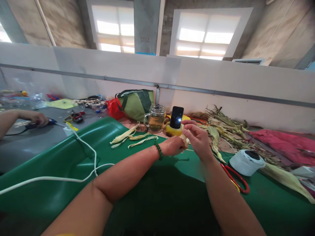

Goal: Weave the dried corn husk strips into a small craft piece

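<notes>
My left hand, with a green bead bracelet at the wrist, is closed around a small pale piece of corn husk. From the other side the fingers of my right hand pinch the same piece, their tips partly hidden. Just beyond my hands a black phone stands upright in a yellow round holder. Loose pale husk strips lie left of it on the green mat. Red-handled scissors rest on the mat to the right of my right forearm.
A glass mug of amber liquid and a green bag stand behind. Dried husks, a white rounded object and pink cloth lie right. A white cable crosses the mat; another person's hand is left.
</notes>
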`<state>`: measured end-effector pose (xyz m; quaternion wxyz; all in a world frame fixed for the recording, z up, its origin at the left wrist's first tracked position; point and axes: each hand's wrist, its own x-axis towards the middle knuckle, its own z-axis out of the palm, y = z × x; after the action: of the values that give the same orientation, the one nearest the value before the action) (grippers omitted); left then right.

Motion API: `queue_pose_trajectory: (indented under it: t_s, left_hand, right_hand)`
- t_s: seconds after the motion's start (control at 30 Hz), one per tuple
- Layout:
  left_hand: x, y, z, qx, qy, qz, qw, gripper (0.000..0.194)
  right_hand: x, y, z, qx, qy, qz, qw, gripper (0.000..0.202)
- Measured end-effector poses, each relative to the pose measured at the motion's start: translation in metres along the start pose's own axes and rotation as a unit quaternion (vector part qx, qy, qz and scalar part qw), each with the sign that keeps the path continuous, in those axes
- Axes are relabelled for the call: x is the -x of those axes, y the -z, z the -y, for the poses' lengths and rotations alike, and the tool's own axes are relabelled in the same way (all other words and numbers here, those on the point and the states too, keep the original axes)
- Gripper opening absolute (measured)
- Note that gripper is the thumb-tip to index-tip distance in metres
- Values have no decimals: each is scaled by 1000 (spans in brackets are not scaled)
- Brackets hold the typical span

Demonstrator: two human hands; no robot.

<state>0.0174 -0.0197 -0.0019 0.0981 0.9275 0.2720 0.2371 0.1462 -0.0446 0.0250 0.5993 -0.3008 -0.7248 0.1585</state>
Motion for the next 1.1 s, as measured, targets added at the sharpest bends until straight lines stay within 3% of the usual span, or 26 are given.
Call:
queue_pose_trajectory:
  t_s: [0.1, 0.2, 0.27, 0.4, 0.47, 0.53, 0.63, 0.8, 0.93, 1.03, 1.1]
  left_hand:
    - [2, 5, -3, 88, 17, 6, 996, 26]
    - [3, 16, 0, 254, 89, 58, 961, 21]
    - [3, 23, 5, 324, 121, 50, 937, 17]
    - [3, 28, 13, 371, 101, 12, 923, 21]
    - [4, 28, 13, 377, 88, 11, 922, 25]
    - [5, 29, 10, 380, 90, 15, 920, 28]
    - [6, 32, 4, 382, 102, 26, 918, 32]
    - [7, 37, 1, 404, 106, 36, 908, 30]
    - [8, 40, 3, 427, 118, 26, 896, 29]
    - [7, 39, 5, 462, 135, 10, 876, 31]
    - [6, 38, 8, 508, 159, -42, 845, 34]
  right_hand:
    - [-4, 4, -9, -111, -62, -102, 987, 25]
    - [-10, 13, -21, -94, -110, -185, 972, 36]
    - [-11, 18, -24, -45, -146, -156, 976, 43]
    - [-8, 18, -18, 5, -208, 45, 977, 47]
    - [-6, 15, -15, -26, -224, 90, 970, 41]
    - [-5, 12, -16, -73, -233, 46, 969, 37]
    - [-9, 15, -28, -117, -238, -70, 962, 39]
    - [-17, 30, -51, -131, -248, -175, 944, 48]
    - [-19, 35, -54, -167, -239, -241, 926, 49]
    - [-19, 35, -49, -185, -252, -235, 920, 55]
    - [-19, 33, -42, -193, -274, -153, 930, 65]
